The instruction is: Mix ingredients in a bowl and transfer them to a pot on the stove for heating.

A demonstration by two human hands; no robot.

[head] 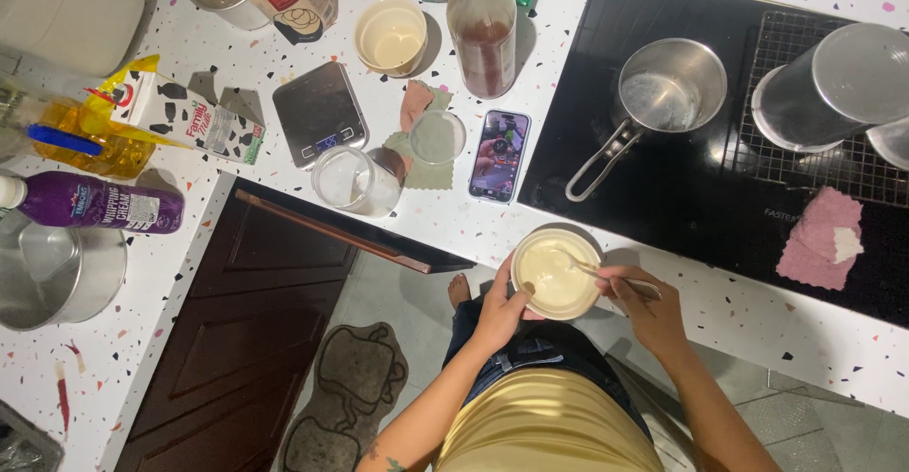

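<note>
At the counter's front edge: the left hand (499, 309) is cupping a cream-coloured bowl (555, 273) of pale batter, which is sitting at the edge of the speckled counter (663, 320), just in front of the black cooktop (701, 197).
Left fingers: they are wrapping the bowl's near-left rim, thumb lying on the rim.
Right hand (649, 306): its fingers are pinching closed around the handle of a metal spoon (606, 275).
Spoon axis: it is lying nearly level across the frame, handle pointing right toward the right hand, bowl end pointing left and dipping into the batter.
On the cooktop: a steel saucepan (668, 89) is standing with its long handle pointing down-left toward the bowl; a wire rack (833, 164) is carrying an overturned metal pot (833, 84); a pink cloth (822, 237) is lying to the right.
Behind the bowl: a phone (500, 155), a clear lidded jar (355, 180), a small glass (436, 138), a kitchen scale (319, 114), an empty cream cup (390, 36) and a bottle of brown liquid (483, 36) are standing well apart from it.
Far left: a milk carton (194, 122), a purple cream bottle (95, 202) and a steel bowl (57, 273) are resting.
In the way: nothing is lying between the hands and the bowl.
</note>
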